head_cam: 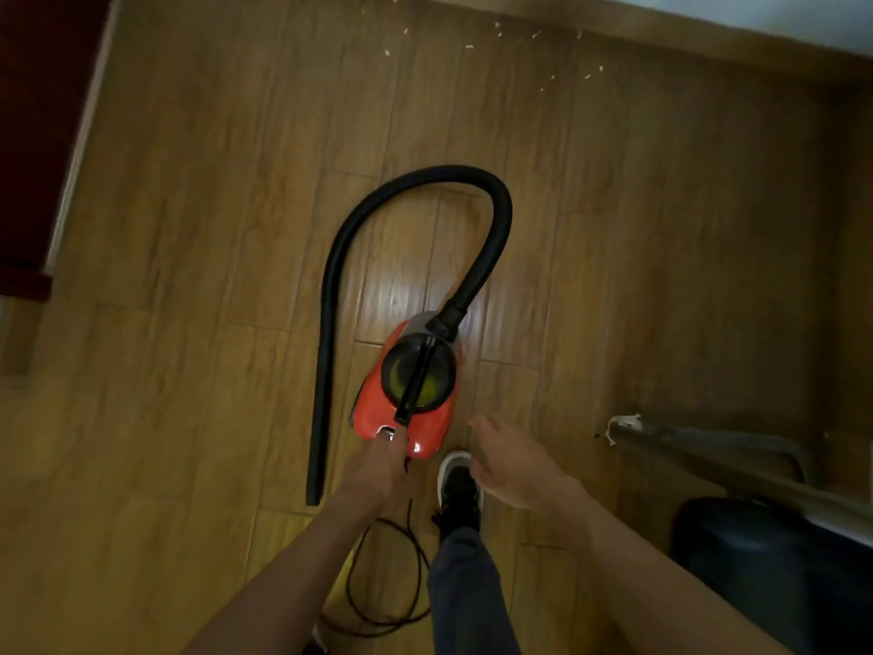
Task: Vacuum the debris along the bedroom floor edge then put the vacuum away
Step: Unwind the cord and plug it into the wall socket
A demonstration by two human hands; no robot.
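Note:
A small red canister vacuum with a yellow dust bin and a black carry handle sits on the wooden floor in the middle of the head view. Its black hose loops away from the body, and the straight tube lies on the floor to the left. White debris is scattered along the floor edge at the top. My left hand touches the rear of the vacuum, fingertips at a switch or cord port there. My right hand hovers open just right of the vacuum, holding nothing.
A black power cord coils on the floor between my arms. My shoe and trouser leg stand behind the vacuum. A dark bin and a grey metal frame are at the lower right. Dark red fabric borders the left.

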